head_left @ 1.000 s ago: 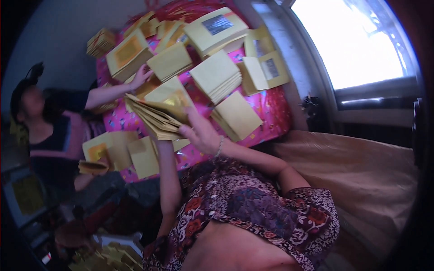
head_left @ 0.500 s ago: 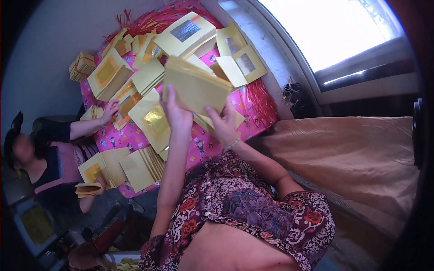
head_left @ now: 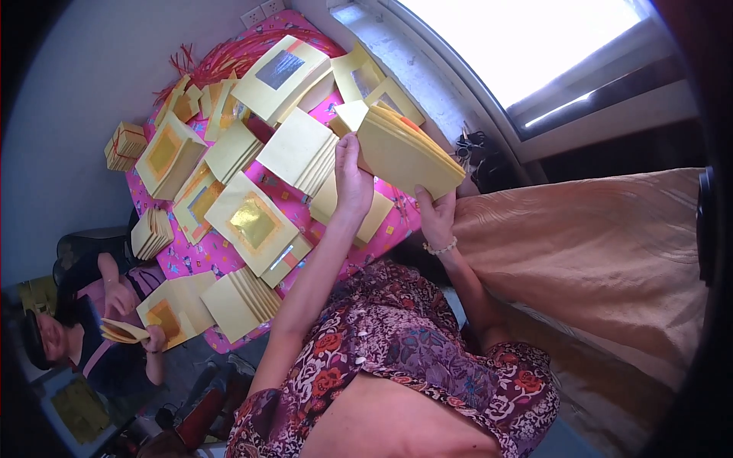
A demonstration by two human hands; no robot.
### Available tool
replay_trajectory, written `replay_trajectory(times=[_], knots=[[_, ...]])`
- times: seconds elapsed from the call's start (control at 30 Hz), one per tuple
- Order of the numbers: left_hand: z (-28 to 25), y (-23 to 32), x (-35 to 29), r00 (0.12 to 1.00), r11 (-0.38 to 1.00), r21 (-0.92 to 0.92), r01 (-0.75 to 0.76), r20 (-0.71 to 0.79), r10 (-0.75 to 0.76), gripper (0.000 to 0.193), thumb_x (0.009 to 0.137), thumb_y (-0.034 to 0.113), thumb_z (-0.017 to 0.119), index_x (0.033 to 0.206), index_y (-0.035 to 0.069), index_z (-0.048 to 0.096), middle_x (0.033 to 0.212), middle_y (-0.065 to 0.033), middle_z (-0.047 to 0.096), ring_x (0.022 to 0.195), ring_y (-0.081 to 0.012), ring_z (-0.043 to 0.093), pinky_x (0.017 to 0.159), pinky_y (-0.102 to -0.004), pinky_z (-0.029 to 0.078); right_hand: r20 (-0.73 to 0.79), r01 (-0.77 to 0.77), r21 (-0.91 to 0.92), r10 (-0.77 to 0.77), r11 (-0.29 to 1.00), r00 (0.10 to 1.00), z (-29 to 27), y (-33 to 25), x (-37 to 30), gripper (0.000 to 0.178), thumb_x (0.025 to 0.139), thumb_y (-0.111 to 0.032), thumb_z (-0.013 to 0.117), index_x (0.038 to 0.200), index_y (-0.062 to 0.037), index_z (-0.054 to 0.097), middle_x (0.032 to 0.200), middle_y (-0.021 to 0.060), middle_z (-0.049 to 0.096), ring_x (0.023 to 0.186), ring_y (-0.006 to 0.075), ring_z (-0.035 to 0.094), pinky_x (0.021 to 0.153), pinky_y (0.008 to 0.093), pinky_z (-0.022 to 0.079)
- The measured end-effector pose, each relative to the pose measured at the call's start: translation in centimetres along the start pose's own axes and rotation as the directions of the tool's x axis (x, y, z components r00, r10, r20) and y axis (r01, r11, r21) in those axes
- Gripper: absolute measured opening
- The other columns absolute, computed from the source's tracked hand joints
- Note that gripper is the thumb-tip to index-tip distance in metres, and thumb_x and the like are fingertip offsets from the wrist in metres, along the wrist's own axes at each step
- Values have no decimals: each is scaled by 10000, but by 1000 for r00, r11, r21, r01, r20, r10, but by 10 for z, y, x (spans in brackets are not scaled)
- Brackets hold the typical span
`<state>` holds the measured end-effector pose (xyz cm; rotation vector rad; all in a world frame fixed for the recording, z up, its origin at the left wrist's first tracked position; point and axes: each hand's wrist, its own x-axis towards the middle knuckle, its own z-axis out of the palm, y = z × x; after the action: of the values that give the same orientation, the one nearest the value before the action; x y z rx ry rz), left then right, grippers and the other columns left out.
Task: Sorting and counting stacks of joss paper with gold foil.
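Observation:
A thick stack of folded yellow joss paper is held up over the table's right side, tilted, with orange showing between its sheets. My left hand closes on its left end, the thumb along the edge. My right hand grips its lower right part. Beside my left hand lies a fanned pile of plain yellow sheets. A yellow sheet with a gold foil square lies left of my left forearm, and a thick pile with a silver foil square is farther back.
A pink patterned cloth covers the table, with red strands along its far edge. Across the left side, a co-worker holds a few yellow sheets. A window ledge and a tan draped cloth stand at the right.
Both my hands have carried the stack to the right, and its sheet edges have turned into view. The co-worker's reaching hand has drawn back from the table. The whole view has shifted somewhat.

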<state>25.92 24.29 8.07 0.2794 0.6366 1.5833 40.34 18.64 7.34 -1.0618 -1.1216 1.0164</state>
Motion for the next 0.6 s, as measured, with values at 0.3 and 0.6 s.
replay_trajectory(times=[0.3, 0.6], knots=[[7, 11, -16, 980, 987, -39, 157, -121, -161, 417, 884, 507, 492, 1108, 155, 485, 1048, -31, 516, 972, -157, 505, 844, -354, 424, -14, 115, -213, -120, 970, 993, 9, -5, -13, 323, 882, -67, 556, 1152, 36, 413, 937, 89, 591, 821, 156, 590, 700, 286, 481], [-47, 22, -20, 859, 815, -454, 359, -181, -479, 794, 759, 686, 509, 1247, 61, 471, 1202, -122, 535, 1091, -280, 528, 954, -454, 408, 430, 12, -354, 151, 935, 890, 35, -33, -14, 462, 791, -27, 664, 1179, -4, 414, 1057, 64, 547, 987, 136, 533, 845, 285, 435]])
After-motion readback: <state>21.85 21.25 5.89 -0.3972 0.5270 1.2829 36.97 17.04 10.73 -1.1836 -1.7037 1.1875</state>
